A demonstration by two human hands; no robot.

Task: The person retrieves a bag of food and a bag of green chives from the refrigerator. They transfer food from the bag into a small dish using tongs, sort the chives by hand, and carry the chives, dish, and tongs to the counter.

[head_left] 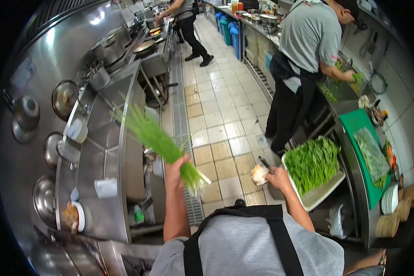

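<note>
My left hand [176, 169] is closed around a bunch of green onions [154, 138]. Their long green leaves point up and away to the left, and the white root ends stick out at lower right. My right hand [278, 177] grips a small whitish-orange lump [260, 175], whose kind I cannot make out. A short dark handle-like piece [264, 162] shows just above that lump; whether it belongs to it I cannot tell. Close to my right forearm is a pale basket [315, 200] heaped with leafy green vegetables [313, 163].
Steel sinks [95, 161] line the left, with pots [110, 48] beyond. At right, a co-worker [303, 50] handles greens at a sink. A green board [361, 152] carries a bagged vegetable [371, 152]. Another person [188, 23] stands far down the tiled aisle [223, 115].
</note>
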